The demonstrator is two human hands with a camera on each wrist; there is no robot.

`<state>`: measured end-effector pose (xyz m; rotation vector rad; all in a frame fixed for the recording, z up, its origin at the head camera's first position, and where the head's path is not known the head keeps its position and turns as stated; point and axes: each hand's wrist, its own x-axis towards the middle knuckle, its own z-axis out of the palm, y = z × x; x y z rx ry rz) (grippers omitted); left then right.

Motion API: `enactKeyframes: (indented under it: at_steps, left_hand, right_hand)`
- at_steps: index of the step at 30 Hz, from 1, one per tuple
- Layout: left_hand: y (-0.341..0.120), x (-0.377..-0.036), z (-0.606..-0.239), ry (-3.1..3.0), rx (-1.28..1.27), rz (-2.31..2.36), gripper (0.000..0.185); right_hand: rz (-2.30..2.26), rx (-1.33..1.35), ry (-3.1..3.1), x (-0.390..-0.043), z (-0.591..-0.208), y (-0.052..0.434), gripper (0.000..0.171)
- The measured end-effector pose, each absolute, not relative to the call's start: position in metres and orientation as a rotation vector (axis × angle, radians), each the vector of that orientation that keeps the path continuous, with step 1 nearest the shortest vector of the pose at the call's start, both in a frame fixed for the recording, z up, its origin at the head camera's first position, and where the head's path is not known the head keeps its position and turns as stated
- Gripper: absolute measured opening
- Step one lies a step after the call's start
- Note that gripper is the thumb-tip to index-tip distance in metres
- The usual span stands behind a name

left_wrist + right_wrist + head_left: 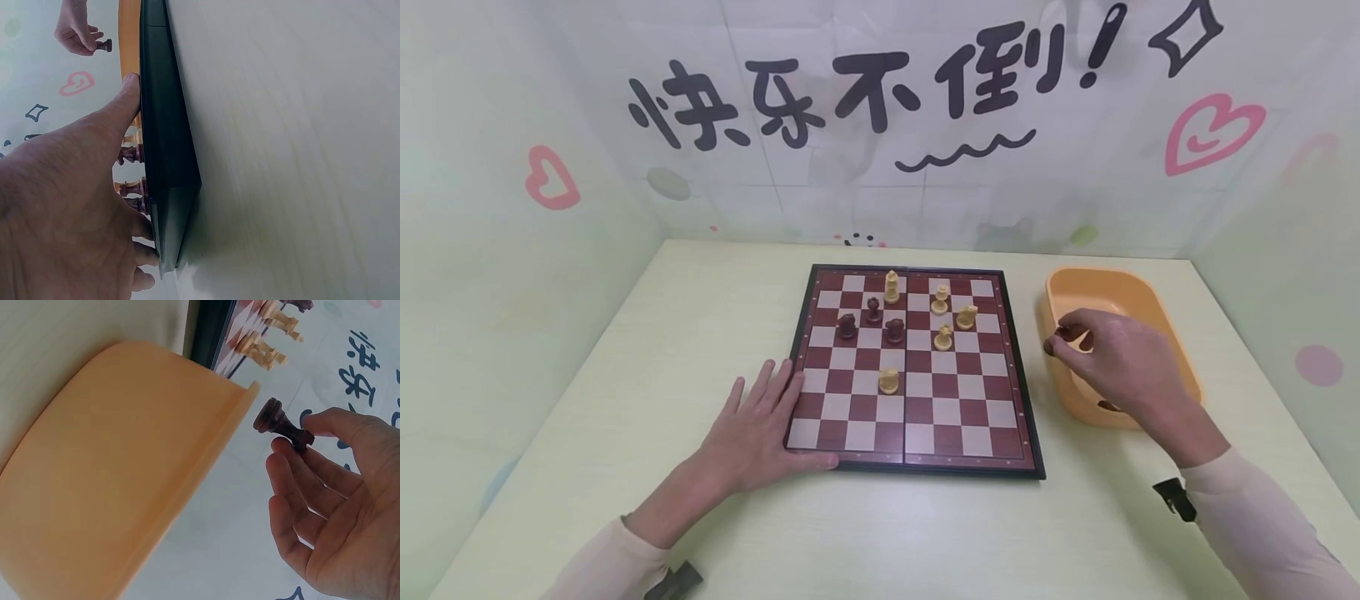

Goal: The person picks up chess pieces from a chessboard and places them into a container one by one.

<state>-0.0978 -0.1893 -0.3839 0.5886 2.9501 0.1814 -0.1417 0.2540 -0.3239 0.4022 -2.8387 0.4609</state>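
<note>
Over the orange bin (1101,287), my right hand (1123,358) pinches a dark chess rook (284,425) by its top between thumb and fingertips, base pointing away from the hand. My left hand (748,442) rests against the near left corner of the chessboard (947,410), fingers spread along its left side and thumb on the front edge. On the board's far half stand dark pieces, including a dark knight (894,331), and several light pieces, such as a tall light piece (891,287). A light knight (889,382) stands nearer the middle.
Inside the bin a dark piece (1108,407) shows near its front; my right hand and forearm hide other contents. The bin stands on the pale table (880,533), right of the board. A white printed wall sheet (850,192) rises behind.
</note>
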Motion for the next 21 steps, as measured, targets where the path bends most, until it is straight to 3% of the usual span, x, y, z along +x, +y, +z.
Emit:
enactKeyframes:
  at_steps: [21]
  left_hand:
    - [-0.190, -0.098, -0.386, 2.963, 0.600, 0.184, 0.126]
  right_hand:
    - [0.460, 0.266, -2.933, -0.132, -0.325, 0.286, 0.017]
